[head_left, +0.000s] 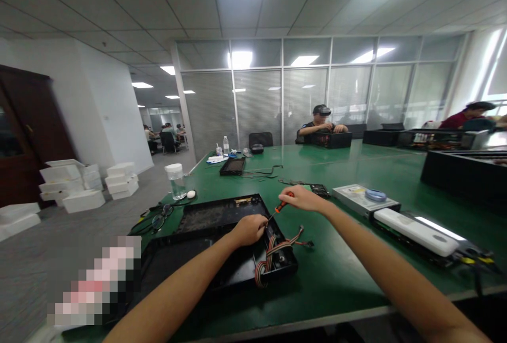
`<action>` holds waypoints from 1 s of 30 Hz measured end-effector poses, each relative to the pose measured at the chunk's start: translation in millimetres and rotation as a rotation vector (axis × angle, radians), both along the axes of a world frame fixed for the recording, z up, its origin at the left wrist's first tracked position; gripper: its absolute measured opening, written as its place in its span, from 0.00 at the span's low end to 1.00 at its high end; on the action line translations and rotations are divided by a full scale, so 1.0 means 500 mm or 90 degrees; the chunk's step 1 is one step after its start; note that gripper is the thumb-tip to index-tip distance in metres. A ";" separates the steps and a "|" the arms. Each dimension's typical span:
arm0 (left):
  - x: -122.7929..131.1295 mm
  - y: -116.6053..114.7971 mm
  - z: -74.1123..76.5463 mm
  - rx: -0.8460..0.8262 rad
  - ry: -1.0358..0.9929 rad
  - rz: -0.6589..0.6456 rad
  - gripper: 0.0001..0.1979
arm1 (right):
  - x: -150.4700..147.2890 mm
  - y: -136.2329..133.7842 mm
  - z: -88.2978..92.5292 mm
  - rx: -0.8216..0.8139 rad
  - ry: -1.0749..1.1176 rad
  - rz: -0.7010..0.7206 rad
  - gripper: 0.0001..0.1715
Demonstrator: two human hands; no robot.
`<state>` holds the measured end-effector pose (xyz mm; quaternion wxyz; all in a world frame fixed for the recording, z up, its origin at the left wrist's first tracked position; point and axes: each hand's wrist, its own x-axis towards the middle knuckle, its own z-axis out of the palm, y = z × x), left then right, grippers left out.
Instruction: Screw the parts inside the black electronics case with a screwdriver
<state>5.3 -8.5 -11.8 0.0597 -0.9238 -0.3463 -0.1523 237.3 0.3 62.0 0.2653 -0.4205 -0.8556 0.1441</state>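
My right hand is closed around the orange and black handle of a screwdriver. Its shaft slants down to the left, toward the fingertips of my left hand. Those fingers are pinched near the screwdriver's tip; what lies between them, if anything, is hidden. Under both hands a black case lies open on the green table, its shallow interior facing up. A bundle of striped ribbon cable with dark connectors is looped at the case's right end.
A lidded clear jar and glasses are at the left. On the right lie a silver box, a white lamp-like bar and pliers. A co-worker sits across the green table.
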 end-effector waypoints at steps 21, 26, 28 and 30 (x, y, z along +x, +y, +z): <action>-0.108 -0.022 0.067 -0.060 0.229 -0.003 0.06 | 0.077 0.048 -0.136 -0.403 0.940 0.034 0.02; -0.154 -0.036 0.073 -0.068 0.196 -0.071 0.13 | 0.051 0.014 -0.119 -0.303 0.644 0.062 0.09; -0.172 -0.029 0.090 -0.052 0.160 -0.050 0.15 | 0.031 -0.021 -0.102 -0.175 0.422 0.048 0.14; -0.191 -0.015 0.105 -0.030 0.129 -0.002 0.16 | 0.004 -0.074 -0.088 -0.036 0.165 0.081 0.18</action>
